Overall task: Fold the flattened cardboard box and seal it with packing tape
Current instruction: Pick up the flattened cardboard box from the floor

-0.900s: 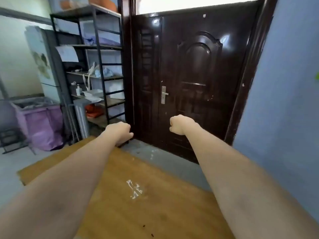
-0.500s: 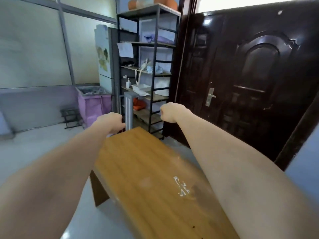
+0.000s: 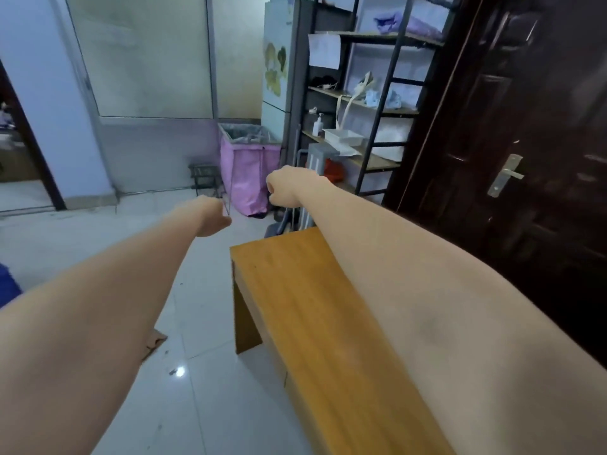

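Note:
Both my arms stretch straight out in front of me. My left hand [image 3: 212,220] is curled into a fist over the tiled floor, holding nothing. My right hand [image 3: 289,188] is also a closed fist, raised beyond the far end of the wooden table [image 3: 315,310]. A corner of brown cardboard [image 3: 154,344] lies flat on the floor under my left forearm, mostly hidden by the arm. No packing tape is in sight.
A pink bin [image 3: 248,172] stands against the far wall. A black metal shelf rack [image 3: 371,103] with bottles and a white tray stands behind the table. A dark door [image 3: 525,142] is on the right. Pale glossy tiles [image 3: 197,389] cover the floor.
The view has swung left: the dark door slid to the right edge, and the floor, pink bin and left wall came into view. Both fists stayed closed and extended.

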`<state>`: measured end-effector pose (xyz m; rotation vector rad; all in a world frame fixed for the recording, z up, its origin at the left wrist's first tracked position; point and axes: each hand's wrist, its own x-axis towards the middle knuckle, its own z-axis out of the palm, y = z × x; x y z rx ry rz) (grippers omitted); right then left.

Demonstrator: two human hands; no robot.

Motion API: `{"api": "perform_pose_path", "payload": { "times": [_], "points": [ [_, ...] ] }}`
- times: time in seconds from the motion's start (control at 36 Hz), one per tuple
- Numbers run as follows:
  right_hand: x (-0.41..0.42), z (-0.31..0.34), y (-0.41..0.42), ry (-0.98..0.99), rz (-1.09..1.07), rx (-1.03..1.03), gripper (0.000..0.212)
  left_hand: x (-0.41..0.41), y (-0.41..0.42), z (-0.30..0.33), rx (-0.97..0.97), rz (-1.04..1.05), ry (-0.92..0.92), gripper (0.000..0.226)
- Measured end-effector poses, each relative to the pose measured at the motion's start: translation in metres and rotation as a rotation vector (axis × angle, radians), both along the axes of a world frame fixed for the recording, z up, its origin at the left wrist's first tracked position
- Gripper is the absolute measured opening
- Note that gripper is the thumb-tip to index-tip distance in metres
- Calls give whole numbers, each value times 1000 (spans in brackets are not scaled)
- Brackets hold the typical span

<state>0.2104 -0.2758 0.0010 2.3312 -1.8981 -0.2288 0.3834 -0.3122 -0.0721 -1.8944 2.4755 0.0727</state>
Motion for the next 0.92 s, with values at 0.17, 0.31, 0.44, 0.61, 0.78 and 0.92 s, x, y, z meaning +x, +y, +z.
{"api": "perform_pose_path", "payload": {
  "times": [0.17,0.31,0.44,0.61,0.78,0.92],
  "points": [
    [2,-18,-97,-72,25,27,15,11,-76,2,-16,77,-62,42],
    [0,-16,-170,-132,68,39,10,20,-143,15,-35,94,-61,38],
    [-3,-22,-242,-165,89,32,32,19,-204,13,-29,102,-59,37],
    [2,-38,-304,-164,65,85,28,24,-267,-13,41,105,-117,42],
    [21,-59,-376,-177,11,95,30,45,-337,-32,67,118,-137,42],
    [51,-76,-436,-153,-23,127,25,80,-406,-48,72,90,-107,41]
  ]
}}
